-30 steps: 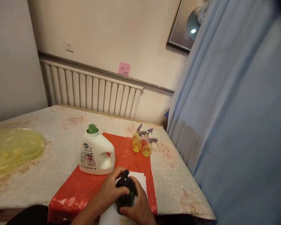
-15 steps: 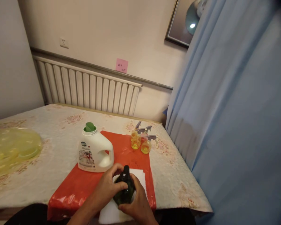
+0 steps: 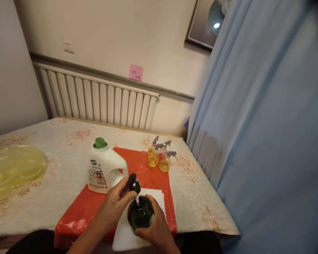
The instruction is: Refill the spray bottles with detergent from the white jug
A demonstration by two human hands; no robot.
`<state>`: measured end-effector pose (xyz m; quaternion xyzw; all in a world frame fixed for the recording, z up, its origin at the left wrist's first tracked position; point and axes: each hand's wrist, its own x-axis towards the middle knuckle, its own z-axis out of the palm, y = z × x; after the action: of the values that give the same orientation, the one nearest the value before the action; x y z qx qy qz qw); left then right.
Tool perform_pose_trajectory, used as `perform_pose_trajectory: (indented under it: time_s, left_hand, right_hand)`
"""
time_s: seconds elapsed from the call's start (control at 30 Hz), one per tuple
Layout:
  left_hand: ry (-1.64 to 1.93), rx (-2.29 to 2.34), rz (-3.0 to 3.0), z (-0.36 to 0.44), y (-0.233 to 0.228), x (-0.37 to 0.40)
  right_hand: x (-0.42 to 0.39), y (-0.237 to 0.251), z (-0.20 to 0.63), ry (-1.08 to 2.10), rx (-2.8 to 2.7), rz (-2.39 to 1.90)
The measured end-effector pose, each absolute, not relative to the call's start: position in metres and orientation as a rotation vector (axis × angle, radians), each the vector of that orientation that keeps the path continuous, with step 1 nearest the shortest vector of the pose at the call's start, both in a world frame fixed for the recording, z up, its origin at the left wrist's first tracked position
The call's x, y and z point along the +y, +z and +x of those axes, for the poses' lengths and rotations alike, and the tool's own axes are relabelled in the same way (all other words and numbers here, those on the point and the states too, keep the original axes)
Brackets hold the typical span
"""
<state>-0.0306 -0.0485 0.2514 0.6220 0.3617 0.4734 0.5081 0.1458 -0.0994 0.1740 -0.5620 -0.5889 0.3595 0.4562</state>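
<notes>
My left hand [image 3: 116, 201] is closed on a black pump head [image 3: 134, 185], lifted just above the bottle's neck. Its pale tube still runs down into the opening. Round and dark green, the bottle [image 3: 140, 214] is gripped by my right hand [image 3: 157, 225] around its right side and base. Beneath it lies a white cloth or paper [image 3: 129, 240] on a red plastic sheet [image 3: 76, 215]. Just beyond my left hand stands a white detergent jug [image 3: 106, 169], with a green cap or cup [image 3: 100, 143] resting in its mouth.
Several small spray bottles [image 3: 164, 165] with yellow liquid and grey triggers stand at the sheet's far right. An inflated-looking yellow plastic item [image 3: 16, 165] lies at left on the flowered tablecloth [image 3: 63, 151]. A blue curtain [image 3: 259, 123] hangs at the right; a radiator [image 3: 95, 95] is behind.
The pump head has come off the bottle's neck and risen up and left in my left hand, exposing its tube. My right hand keeps its hold on the bottle.
</notes>
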Motion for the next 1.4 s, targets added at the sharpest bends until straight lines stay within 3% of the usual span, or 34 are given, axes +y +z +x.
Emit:
perform_pose_trajectory:
  time_s: [0.5, 0.7, 1.4]
  left_hand:
    - [1.409, 1.086, 1.679, -0.036, 0.267, -0.056]
    - [1.263, 1.127, 1.824, -0.037, 0.27, -0.056]
    - [1.478, 1.018, 1.221, -0.032, 0.269, -0.056]
  right_hand:
    - [-0.1, 0.177, 0.147, 0.892, -1.453, -1.415]
    - [-0.099, 0.178, 0.147, 0.879, -1.467, -1.411]
    - [-0.102, 0.181, 0.145, 0.914, -1.459, -1.434]
